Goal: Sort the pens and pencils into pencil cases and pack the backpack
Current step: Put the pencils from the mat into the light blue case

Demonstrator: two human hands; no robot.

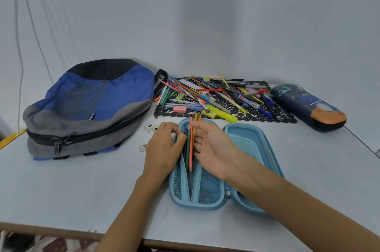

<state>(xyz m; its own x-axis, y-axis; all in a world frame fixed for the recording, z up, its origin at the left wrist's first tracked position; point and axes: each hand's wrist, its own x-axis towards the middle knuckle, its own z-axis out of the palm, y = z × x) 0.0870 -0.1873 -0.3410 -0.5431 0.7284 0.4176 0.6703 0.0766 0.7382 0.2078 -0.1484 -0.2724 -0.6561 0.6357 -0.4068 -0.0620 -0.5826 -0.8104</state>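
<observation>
Our left hand (pixel 164 145) and right hand (pixel 213 149) meet over the open light blue pencil case (pixel 246 142), near table (pixel 82 190) edge. Coloured pencils (pixel 191 149) stand in its left half pocket. Left fingers curl tight at the bundle; pinching pencils or pocket edge, cannot tell. Right fingers loose, slightly spread, tips touching the pencils. Behind: pen pile (pixel 216 95) on black lace mat (pixel 283 116), backpack (pixel 92 103) left, dark pencil case (pixel 308 108) right, zipped.
</observation>
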